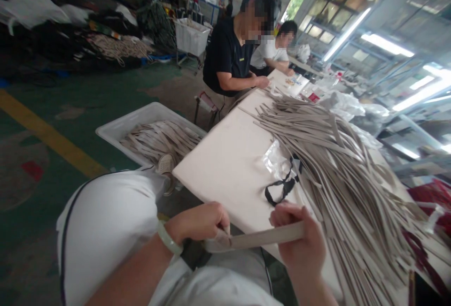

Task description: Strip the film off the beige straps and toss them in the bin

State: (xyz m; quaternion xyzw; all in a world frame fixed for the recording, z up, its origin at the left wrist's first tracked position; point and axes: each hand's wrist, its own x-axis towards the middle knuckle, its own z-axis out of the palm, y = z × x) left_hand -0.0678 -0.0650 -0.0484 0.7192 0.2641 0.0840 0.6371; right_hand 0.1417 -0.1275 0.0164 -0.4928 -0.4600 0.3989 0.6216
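A beige flat strap (266, 237) is stretched between my two hands, over my lap at the table's near edge. My left hand (200, 224), with a pale bangle at the wrist, is closed on the strap's left end, where some thin whitish material bunches up. At the strap's right end my right hand (299, 238) pinches it between thumb and curled fingers. A large pile of similar beige straps (338, 170) lies on the white table (221, 156), right of my right hand. Just beyond that hand are a black cord (282, 188) and a clear plastic wrapper (276, 159).
A white bin (151, 111) of straps stands on the floor at the table's left. Two people sit along the table's far left side, one in a dark shirt (225, 45), one in white (269, 50). Plastic bags (345, 104) lie at the far right.
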